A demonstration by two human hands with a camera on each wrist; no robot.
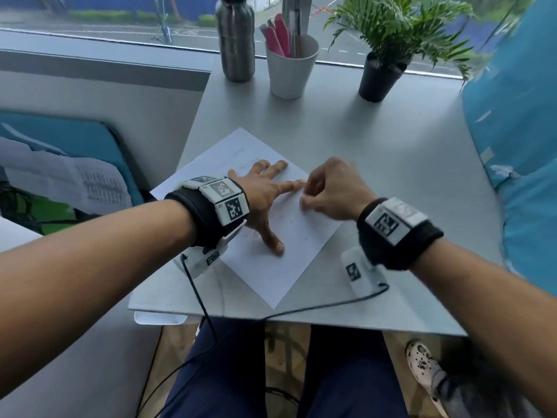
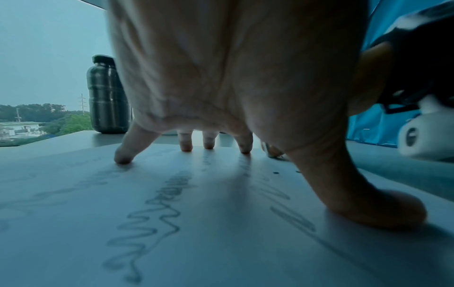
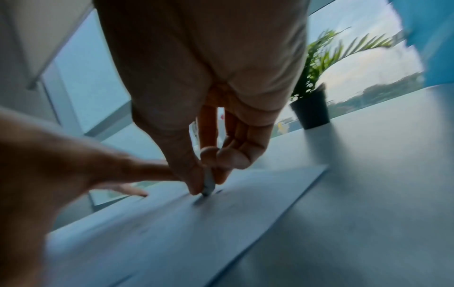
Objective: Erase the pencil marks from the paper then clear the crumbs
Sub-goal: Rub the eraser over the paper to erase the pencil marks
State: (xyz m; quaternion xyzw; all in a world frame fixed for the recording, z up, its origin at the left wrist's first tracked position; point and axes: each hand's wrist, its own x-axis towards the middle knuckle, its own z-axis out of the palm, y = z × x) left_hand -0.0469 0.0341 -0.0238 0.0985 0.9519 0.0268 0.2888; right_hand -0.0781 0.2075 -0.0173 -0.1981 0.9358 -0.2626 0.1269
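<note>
A white sheet of paper (image 1: pixel 271 267) lies slanted on the grey table (image 1: pixel 376 146). Wavy pencil marks (image 2: pixel 152 209) run across it in the left wrist view. My left hand (image 1: pixel 265 194) lies spread flat on the sheet, fingertips and thumb pressing it down. My right hand (image 1: pixel 328 188) is just right of the left index finger, thumb and fingers pinching a small grey eraser (image 3: pixel 209 182) whose lower end touches the paper (image 3: pixel 172 233). A few dark crumbs (image 2: pixel 276 172) sit on the sheet near the left thumb. The right hand is blurred.
Along the far table edge stand a steel bottle (image 1: pixel 235 37), a white cup of pens (image 1: pixel 291 67) and a potted fern (image 1: pixel 381 76). A blue cloth (image 1: pixel 518 146) hangs at the right. Cables (image 1: pixel 199 297) trail from both wrists over the near edge.
</note>
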